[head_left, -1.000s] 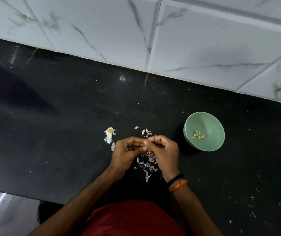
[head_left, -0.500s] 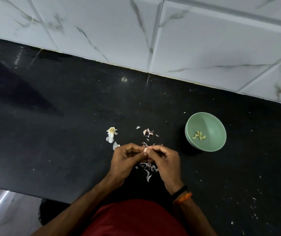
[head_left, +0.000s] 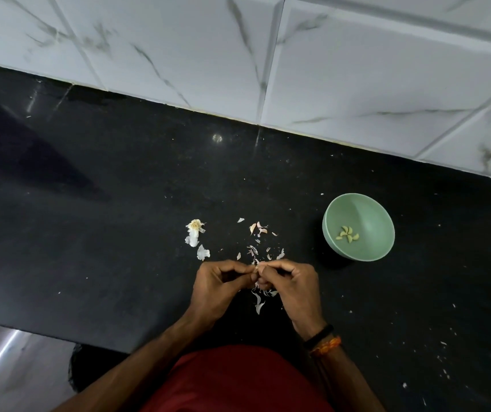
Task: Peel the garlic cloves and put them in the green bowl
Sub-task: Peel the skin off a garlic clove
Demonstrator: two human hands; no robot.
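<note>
- Head view: we see the left hand (head_left: 220, 285) and right hand (head_left: 293, 285) pinching one garlic clove (head_left: 255, 268) between their fingertips, above the black surface (head_left: 119, 233).
- We find the green bowl (head_left: 366, 209) to the right, holding peeled cloves (head_left: 347, 233).

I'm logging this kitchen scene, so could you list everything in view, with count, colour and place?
bowl: one, green, on the counter right of the hands
peeled cloves: about five, pale yellow, inside the bowl
garlic skins: many scraps, white and pinkish, scattered beyond and under the hands
garlic stem: one, whitish, left of the skins
counter: one, black
wall tiles: white marble
left hand: pinching a clove
right hand: pinching the same clove
</note>
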